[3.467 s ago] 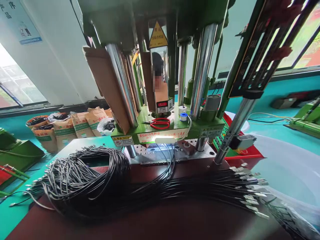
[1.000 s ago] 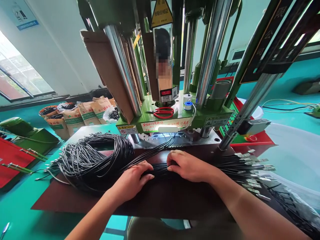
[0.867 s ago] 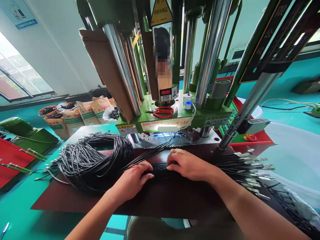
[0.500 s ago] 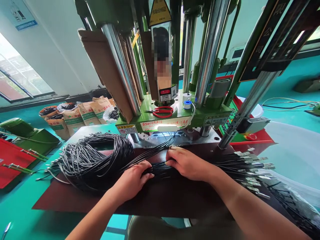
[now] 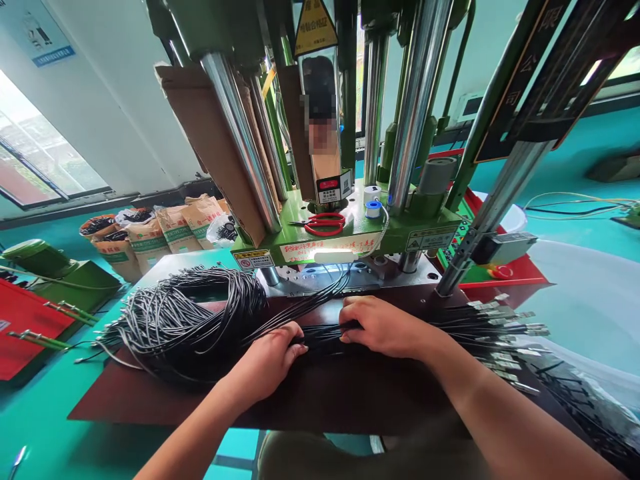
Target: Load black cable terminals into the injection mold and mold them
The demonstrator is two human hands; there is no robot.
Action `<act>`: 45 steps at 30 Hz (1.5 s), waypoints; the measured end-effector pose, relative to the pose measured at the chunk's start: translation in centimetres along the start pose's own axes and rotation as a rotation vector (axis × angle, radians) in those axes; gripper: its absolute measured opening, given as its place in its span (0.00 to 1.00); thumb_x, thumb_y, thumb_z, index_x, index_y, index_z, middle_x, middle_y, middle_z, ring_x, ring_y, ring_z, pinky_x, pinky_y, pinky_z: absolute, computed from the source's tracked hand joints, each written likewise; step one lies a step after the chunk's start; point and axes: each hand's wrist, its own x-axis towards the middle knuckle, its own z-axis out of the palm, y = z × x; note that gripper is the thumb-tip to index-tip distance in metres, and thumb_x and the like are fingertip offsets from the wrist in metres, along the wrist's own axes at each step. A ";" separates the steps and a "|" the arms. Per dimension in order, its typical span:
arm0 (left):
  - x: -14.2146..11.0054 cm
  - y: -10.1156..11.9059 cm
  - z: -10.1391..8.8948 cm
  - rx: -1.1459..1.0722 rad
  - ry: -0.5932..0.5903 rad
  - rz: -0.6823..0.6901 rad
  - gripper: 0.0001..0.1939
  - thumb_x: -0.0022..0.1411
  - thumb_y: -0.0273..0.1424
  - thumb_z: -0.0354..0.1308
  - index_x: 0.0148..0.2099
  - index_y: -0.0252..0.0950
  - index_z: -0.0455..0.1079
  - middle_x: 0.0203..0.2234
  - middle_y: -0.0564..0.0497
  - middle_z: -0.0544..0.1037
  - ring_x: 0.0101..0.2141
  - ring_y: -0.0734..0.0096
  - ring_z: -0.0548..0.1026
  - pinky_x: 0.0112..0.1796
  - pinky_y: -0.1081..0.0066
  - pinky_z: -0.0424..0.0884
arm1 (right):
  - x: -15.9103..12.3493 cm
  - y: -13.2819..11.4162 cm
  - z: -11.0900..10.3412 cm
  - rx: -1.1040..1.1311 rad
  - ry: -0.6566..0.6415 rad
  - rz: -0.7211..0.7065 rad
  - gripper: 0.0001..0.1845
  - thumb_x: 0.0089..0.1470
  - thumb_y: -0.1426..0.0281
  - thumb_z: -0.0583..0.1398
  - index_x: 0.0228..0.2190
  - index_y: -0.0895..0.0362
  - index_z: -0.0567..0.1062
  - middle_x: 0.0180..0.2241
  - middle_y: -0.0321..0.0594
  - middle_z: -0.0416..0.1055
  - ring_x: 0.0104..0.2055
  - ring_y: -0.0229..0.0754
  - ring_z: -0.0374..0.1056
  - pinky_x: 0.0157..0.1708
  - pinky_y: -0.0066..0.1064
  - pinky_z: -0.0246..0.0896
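A bundle of thin black cables (image 5: 323,338) lies across the dark brown board (image 5: 345,393). My left hand (image 5: 273,357) is closed around the bundle on its left part, thumb toward the right. My right hand (image 5: 377,327) grips the same bundle a short way to the right, its fingers curled over the cables. Metal connectors (image 5: 505,340) fan out at the bundle's right end. Behind my hands, several other cables (image 5: 310,295) slant up under the green press (image 5: 370,233). A large coil of black cable (image 5: 175,317) rests at the left.
On the press ledge lie red-handled scissors (image 5: 325,223) and a blue-and-white spool (image 5: 373,209). A metal post (image 5: 480,227) rises at the right, beside a white tub (image 5: 595,307). Paper sacks (image 5: 145,237) stand on the floor behind the green table (image 5: 45,427).
My right hand has shifted slightly right along the bundle, and its fingers have closed down around the cables. My left hand has stayed almost where it was.
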 end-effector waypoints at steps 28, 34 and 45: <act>0.1 0.4 -0.5 -0.037 -0.032 0.013 0.04 0.61 0.30 0.53 0.39 0.38 0.66 0.35 0.52 0.74 0.38 0.68 0.72 0.42 0.70 0.65 | -0.5 -0.7 -0.7 0.040 -0.034 -0.049 0.10 0.59 0.66 0.56 0.39 0.57 0.74 0.37 0.42 0.70 0.42 0.44 0.66 0.44 0.33 0.58; 0.1 1.1 -2.2 -0.115 -0.024 -0.006 0.09 0.64 0.36 0.49 0.36 0.38 0.68 0.31 0.54 0.73 0.35 0.70 0.71 0.38 0.72 0.64 | -0.4 -0.3 -1.0 -0.022 -0.029 -0.016 0.11 0.55 0.61 0.59 0.33 0.57 0.75 0.35 0.42 0.71 0.38 0.45 0.66 0.38 0.32 0.58; 0.5 0.5 -2.6 -0.334 -0.123 -0.106 0.12 0.60 0.40 0.52 0.34 0.36 0.66 0.26 0.54 0.74 0.26 0.72 0.70 0.29 0.73 0.65 | -9.9 6.1 -9.3 0.043 -0.017 0.411 0.10 0.42 0.60 0.65 0.26 0.54 0.77 0.25 0.35 0.73 0.27 0.41 0.67 0.26 0.27 0.55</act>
